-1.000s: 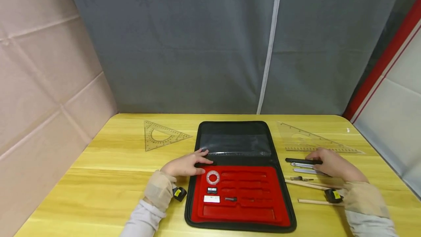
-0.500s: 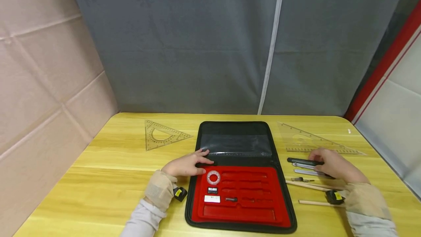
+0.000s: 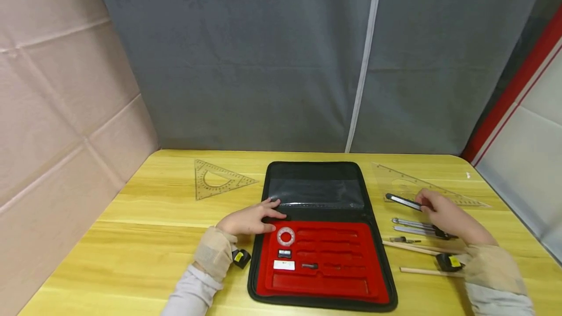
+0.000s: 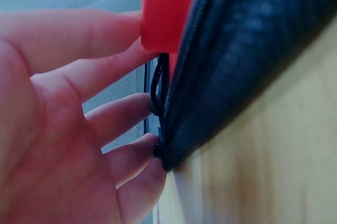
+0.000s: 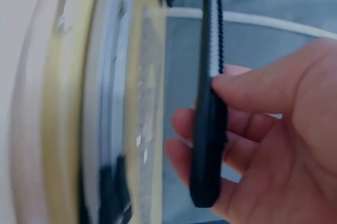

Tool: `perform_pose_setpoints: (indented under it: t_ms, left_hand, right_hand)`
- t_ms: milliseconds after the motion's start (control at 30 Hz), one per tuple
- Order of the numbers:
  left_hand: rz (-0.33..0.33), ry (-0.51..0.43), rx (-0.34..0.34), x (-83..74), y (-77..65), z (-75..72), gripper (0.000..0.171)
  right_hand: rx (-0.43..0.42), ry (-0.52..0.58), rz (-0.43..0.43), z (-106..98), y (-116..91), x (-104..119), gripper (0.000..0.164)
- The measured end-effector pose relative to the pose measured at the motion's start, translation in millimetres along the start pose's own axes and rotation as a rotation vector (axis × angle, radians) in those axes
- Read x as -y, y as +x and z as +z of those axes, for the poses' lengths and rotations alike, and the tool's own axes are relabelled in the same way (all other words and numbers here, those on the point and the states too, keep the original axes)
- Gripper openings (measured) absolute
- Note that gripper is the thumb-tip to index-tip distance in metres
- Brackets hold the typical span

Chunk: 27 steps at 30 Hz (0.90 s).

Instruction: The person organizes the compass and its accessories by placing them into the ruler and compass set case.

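Observation:
My right hand (image 3: 448,217) pinches a black utility knife (image 3: 400,201) between thumb and fingers, lifted above the table. In the right wrist view, the knife (image 5: 206,145) stands upright, with a silver toothed strip along its upper half. Spread across the left edge of an open black zip case (image 3: 253,269), my left hand (image 3: 250,219) touches it with extended fingers. The red moulded tray (image 3: 318,284) in the case holds a white ring-shaped piece (image 3: 285,236), a sharpener (image 3: 284,253), a white eraser (image 3: 284,265) and a small dark piece (image 3: 310,266).
Right of the case lie a silver compass (image 3: 412,222), another slim metal tool (image 3: 414,230), a small metal piece (image 3: 405,240) and wooden sticks (image 3: 423,271). Behind the knife is a clear set square (image 3: 461,201); another set square (image 3: 202,191) lies at left.
My right hand has raised the black utility knife off the table, away from the metal tools beside it, and tilted it. The left hand stays on the case edge.

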State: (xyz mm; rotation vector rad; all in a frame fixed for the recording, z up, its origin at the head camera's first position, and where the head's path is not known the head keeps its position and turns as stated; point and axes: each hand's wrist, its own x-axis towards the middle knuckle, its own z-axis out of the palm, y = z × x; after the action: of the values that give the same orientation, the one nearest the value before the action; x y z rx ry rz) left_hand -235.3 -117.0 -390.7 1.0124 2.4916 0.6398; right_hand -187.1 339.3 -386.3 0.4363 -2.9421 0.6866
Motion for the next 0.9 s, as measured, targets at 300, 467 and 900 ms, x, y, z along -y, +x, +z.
perform_pose_setpoints:
  t_ms: [300, 467, 900]
  left_hand:
    - [0.011, 0.002, 0.004, -0.8, -0.8, -0.3, 0.043]
    - [0.01, 0.01, 0.002, -0.8, -0.5, -0.9, 0.042]
    - [-0.003, 0.033, 0.003, -2.9, 0.8, 1.2, 0.043]
  right_hand:
    - [-0.084, 0.007, -0.177, -2.3, 3.2, 31.4, 0.02]
    - [-0.132, -0.019, -0.328, 1.8, 6.6, 54.4, 0.028]
    - [0.134, 0.006, -0.412, 9.6, 26.6, 113.6, 0.023]
